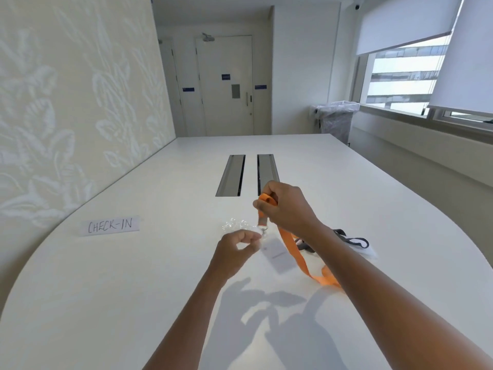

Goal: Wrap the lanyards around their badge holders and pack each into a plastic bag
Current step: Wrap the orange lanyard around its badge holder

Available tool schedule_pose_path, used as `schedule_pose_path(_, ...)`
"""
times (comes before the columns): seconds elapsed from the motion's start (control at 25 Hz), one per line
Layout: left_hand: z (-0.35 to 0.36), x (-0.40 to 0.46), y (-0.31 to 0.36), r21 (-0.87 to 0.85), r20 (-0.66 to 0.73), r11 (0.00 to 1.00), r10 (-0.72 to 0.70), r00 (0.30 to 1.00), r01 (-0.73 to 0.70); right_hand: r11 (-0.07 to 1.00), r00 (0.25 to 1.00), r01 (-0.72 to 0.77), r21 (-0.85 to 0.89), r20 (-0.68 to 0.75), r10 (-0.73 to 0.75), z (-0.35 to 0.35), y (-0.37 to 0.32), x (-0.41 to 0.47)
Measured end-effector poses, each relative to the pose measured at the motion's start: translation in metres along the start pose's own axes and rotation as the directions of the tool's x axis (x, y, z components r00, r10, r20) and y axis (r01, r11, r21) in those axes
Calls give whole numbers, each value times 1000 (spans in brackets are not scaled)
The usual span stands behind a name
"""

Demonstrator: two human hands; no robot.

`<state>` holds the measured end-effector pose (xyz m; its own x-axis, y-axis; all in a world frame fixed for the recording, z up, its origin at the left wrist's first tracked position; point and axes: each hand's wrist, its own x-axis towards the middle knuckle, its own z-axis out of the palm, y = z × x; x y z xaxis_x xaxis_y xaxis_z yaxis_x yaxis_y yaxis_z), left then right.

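Note:
My right hand [285,206] grips the upper end of an orange lanyard [298,257] above the white table. The strap trails down to the table and passes under my right forearm. Its clear badge holder [276,253] with a white card hangs from the metal clip. My left hand [236,249] pinches the top corner of that holder beside the clip. A crumpled clear plastic bag [233,225] lies just behind my left hand. A grey lanyard [352,240] with its own holder [369,252] lies to the right, partly hidden by my right arm.
A paper sign reading CHECK-IN [110,225] lies at the left of the table [133,289]. Two metal cable hatches [231,174] are set into the middle. A wall runs along the left edge. A lined bin [336,121] stands beyond the far right corner.

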<state>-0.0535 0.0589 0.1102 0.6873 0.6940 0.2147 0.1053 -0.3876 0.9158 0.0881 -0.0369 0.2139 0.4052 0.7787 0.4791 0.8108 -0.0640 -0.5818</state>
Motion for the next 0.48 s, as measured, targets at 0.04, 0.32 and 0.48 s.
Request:
schedule_pose_path(0.04,1,-4,-7,-39,22,999,-15,1000,16,1000,1000,13,2,-21,-13,-2,-4,3)
schedule_pose_path(0.32,24,-12,-17,-190,58,979,-65,996,75,997,998,33,65,-55,-29,-7,-16,16)
schedule_pose_path(0.48,28,-12,-20,-149,-2,986,-77,997,75,996,997,19,84,-75,-12,-8,-13,15)
